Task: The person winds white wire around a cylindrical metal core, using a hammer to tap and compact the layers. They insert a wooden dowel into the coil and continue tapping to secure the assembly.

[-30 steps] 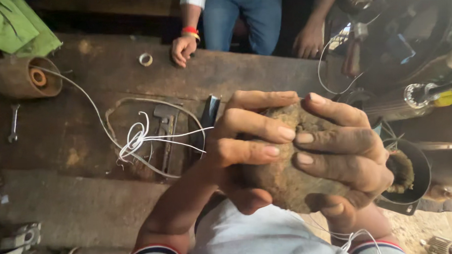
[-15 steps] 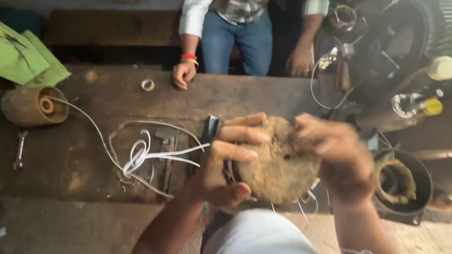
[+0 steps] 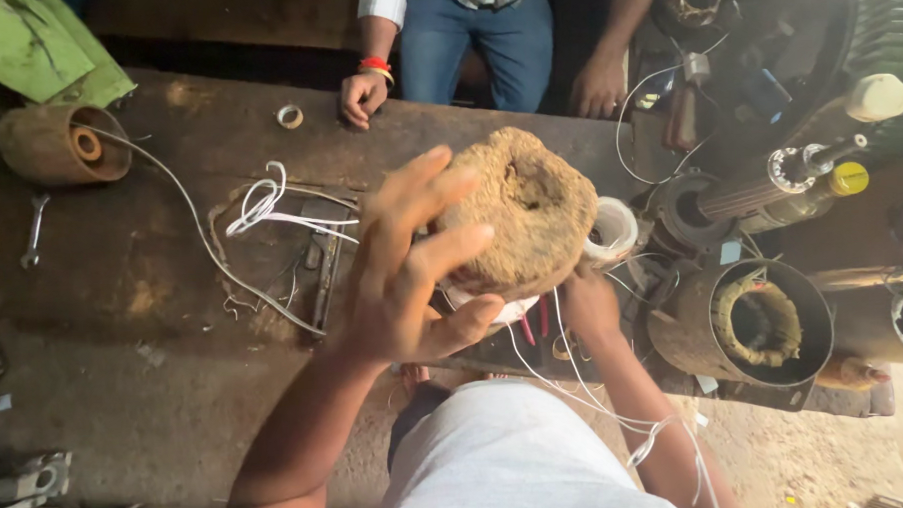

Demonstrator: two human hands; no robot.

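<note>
While the rough brown dust-caked round lump (image 3: 518, 214) rides high over the dark workbench (image 3: 152, 264), only the right hand (image 3: 587, 304) props it from below; the left hand (image 3: 412, 270) is spread wide, merely brushing its near-left side. It could tip and drop onto the white tape roll (image 3: 611, 228). At far right stand a yellow-capped bottle (image 3: 820, 193) and a cream cap (image 3: 878, 96); no labels are legible.
</note>
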